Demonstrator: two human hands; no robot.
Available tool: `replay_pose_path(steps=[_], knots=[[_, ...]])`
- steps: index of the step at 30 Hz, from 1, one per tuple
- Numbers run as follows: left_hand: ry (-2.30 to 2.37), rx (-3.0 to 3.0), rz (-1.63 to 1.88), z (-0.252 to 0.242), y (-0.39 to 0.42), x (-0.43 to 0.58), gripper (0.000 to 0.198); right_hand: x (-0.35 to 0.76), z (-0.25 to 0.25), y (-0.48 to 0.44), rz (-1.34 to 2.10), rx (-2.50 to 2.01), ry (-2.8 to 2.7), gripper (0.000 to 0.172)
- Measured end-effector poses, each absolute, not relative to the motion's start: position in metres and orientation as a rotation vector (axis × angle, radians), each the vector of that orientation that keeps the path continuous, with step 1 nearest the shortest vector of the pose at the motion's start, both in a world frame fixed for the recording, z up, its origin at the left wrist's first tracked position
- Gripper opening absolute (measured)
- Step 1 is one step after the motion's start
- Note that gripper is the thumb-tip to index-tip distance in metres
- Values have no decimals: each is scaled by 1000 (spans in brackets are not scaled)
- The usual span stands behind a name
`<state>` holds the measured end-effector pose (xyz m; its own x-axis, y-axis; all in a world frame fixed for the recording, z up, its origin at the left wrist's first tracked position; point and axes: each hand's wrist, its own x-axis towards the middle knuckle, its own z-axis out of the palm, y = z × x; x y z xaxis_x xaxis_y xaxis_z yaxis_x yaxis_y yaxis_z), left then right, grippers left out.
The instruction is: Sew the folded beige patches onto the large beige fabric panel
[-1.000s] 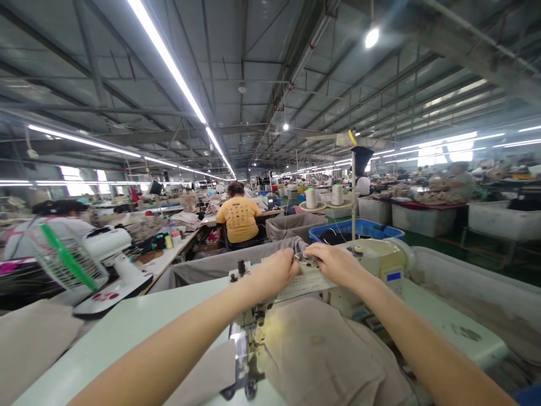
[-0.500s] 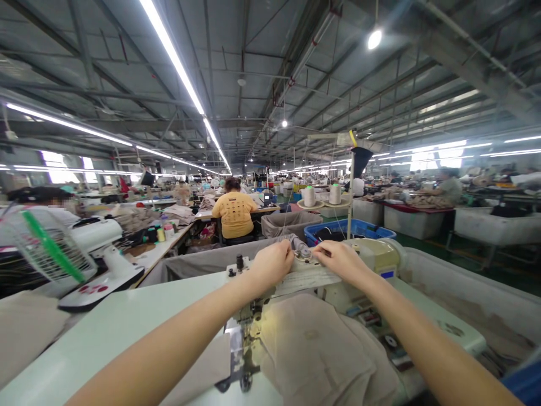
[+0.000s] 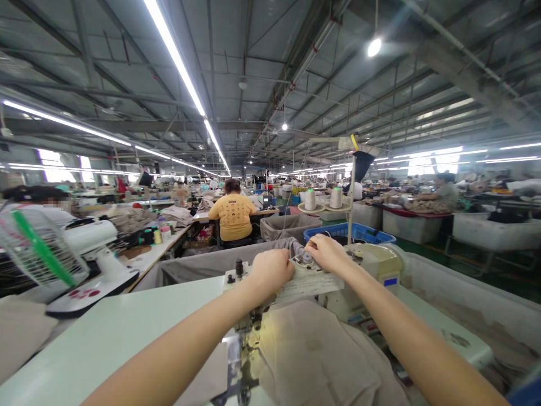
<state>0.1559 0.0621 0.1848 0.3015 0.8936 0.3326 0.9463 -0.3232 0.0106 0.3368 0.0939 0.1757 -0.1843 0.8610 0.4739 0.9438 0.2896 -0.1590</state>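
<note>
Both my hands reach out over the top of a cream sewing machine (image 3: 372,265). My left hand (image 3: 270,270) is curled closed on the machine's top near its left end, beside a small black knob (image 3: 239,266). My right hand (image 3: 327,252) is pinched closed at the round tension knobs (image 3: 305,259) on the top; what its fingers grip is too small to make out. Beige fabric (image 3: 321,355) lies under the machine arm on the pale green table (image 3: 105,332). The needle area (image 3: 247,338) is lit below my left wrist.
A white desk fan (image 3: 54,254) stands at the left. Grey cloth bins (image 3: 203,265) and a blue crate (image 3: 359,232) lie behind the machine. Thread cones (image 3: 323,198) stand on a stand. A person in a yellow shirt (image 3: 232,217) sits ahead with their back turned; others work at the far right.
My right hand has lifted slightly and moved back over the knobs. My left hand stays closed on the machine top. The view has shifted a little.
</note>
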Motion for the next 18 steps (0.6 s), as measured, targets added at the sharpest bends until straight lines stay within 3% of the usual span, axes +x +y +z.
replay_pose_path(steps=[6,18], knots=[[-1711,-2361,-406,187,61,154,25,330,187,73,-381,-1668,-2214,19],[-1723,-2417,-349,192,71,165,29,323,196,75,-486,-1777,-2226,26]])
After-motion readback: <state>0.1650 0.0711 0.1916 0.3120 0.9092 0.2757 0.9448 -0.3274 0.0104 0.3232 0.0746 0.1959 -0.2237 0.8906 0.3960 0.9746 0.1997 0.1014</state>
